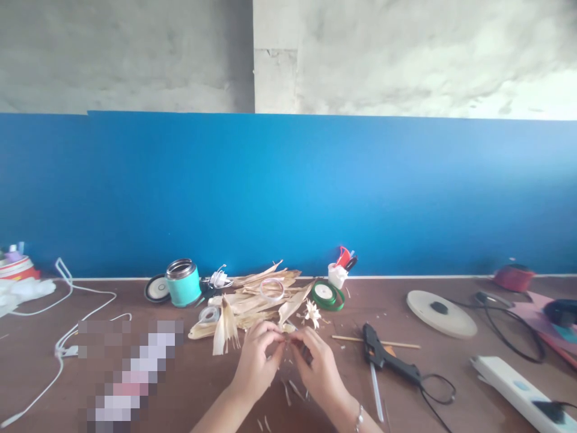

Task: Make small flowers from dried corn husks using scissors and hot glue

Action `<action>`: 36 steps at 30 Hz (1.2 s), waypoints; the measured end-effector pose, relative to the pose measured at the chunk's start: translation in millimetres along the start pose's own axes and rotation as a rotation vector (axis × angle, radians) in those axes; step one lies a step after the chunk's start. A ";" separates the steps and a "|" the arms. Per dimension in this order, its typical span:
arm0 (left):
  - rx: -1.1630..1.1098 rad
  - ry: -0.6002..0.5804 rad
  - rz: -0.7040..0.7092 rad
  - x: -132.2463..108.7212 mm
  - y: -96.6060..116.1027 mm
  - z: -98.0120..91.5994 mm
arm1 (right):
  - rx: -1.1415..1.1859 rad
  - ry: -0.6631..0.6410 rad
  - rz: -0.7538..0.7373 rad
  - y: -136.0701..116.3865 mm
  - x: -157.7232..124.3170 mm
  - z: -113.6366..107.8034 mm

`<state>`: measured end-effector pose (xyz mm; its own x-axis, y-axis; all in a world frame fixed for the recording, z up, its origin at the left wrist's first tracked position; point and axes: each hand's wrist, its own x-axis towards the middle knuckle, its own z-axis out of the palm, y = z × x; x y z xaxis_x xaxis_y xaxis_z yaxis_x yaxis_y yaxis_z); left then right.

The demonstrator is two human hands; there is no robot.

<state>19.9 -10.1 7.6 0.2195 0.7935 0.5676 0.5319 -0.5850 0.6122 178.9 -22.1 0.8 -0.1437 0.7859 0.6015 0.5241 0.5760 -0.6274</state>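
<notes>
Our left hand [264, 355] and right hand [312, 361] meet above the bench [202, 373], fingers curled, tips pinched together on a pale piece [287, 329] too hidden to make out; gripping it from both sides probably steadies it. Just beyond lie the husks [246, 304], presumably within easy reach, near the flower [312, 314] and ribbon roll [323, 293]. To our right, the glue gun [383, 353] lies across a stick [347, 338].

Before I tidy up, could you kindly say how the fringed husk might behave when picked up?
The fringed husk looks thin, so it is probably light. Its dry, papery surface suggests it may crack. The narrow strips along its lower edge could snag or tear.
</notes>
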 end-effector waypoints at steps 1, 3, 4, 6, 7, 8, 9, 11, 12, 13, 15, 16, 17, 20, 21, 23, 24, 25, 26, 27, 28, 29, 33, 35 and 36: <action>-0.003 -0.001 -0.001 0.1 1.3 -0.6 | -0.011 0.001 -0.011 -0.2 0.1 -0.2; -0.015 -0.003 -0.007 0.4 3.5 -1.7 | -0.032 0.012 -0.027 0.1 0.1 -0.2; -0.023 -0.005 -0.009 0.6 4.2 -2.0 | -0.038 0.018 -0.033 0.5 0.0 0.0; -0.041 -0.004 -0.012 1.1 4.1 -1.6 | -0.042 0.023 -0.048 1.6 -0.3 0.6; -0.048 -0.002 -0.015 1.3 3.4 -1.0 | -0.045 0.023 -0.056 2.1 -0.5 0.9; -0.052 0.000 -0.018 1.5 2.6 -0.2 | -0.050 0.022 -0.064 2.4 -0.8 1.3; -0.054 0.005 -0.021 1.5 1.7 0.7 | -0.058 0.021 -0.071 2.7 -1.1 1.5; -0.058 0.013 -0.025 1.4 0.6 2.2 | -0.074 0.018 -0.082 2.4 -1.5 1.6; -0.064 0.018 -0.026 1.2 0.5 2.7 | -0.078 0.019 -0.087 2.0 -1.5 1.5; -0.072 0.022 -0.027 1.0 0.9 3.0 | -0.081 0.021 -0.092 1.3 -1.5 1.4; -0.090 0.025 -0.037 0.8 2.2 3.1 | -0.086 0.022 -0.107 -0.2 -1.0 0.9; -0.099 0.022 -0.043 0.7 3.0 3.2 | -0.090 0.021 -0.114 -0.9 -0.7 0.6; -0.106 0.019 -0.049 0.7 3.5 3.3 | -0.097 0.018 -0.117 -1.5 -0.4 0.4; -0.121 0.017 -0.058 0.7 3.5 4.3 | -0.117 -0.002 -0.106 -2.1 -0.2 0.0; -0.123 0.018 -0.057 0.7 3.0 4.8 | -0.122 -0.011 -0.102 -2.0 -0.4 -0.1; -0.122 0.023 -0.054 0.7 2.3 5.5 | -0.123 -0.021 -0.102 -1.6 -0.7 -0.1; -0.122 0.024 -0.053 0.9 2.2 5.6 | -0.120 -0.021 -0.103 -1.5 -0.8 -0.1; -0.122 0.024 -0.052 1.1 2.4 5.4 | -0.115 -0.018 -0.102 -1.5 -0.8 -0.2; -0.124 0.023 -0.051 1.3 2.8 5.0 | -0.110 -0.012 -0.099 -1.6 -0.8 -0.3; -0.128 0.021 -0.051 1.6 3.5 4.5 | -0.104 -0.005 -0.093 -1.9 -0.7 -0.4; -0.134 0.018 -0.054 1.9 4.2 3.7 | -0.098 0.002 -0.088 -2.1 -0.5 -0.6; -0.143 0.012 -0.059 2.0 4.9 2.9 | -0.091 0.010 -0.082 -2.3 -0.4 -0.8; -0.186 -0.015 -0.088 1.6 6.0 -0.1 | -0.049 0.043 -0.052 -0.4 -0.5 -0.8; -0.196 -0.022 -0.093 1.2 5.3 -0.5 | -0.032 0.052 -0.040 1.4 -0.9 -0.5; -0.198 -0.022 -0.093 1.1 4.8 -0.3 | -0.027 0.054 -0.038 1.8 -1.1 -0.4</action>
<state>22.4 -12.0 11.4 0.1960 0.8479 0.4927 0.3801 -0.5288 0.7589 180.4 -22.0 -0.8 -0.1190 0.7501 0.6505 0.5415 0.5982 -0.5907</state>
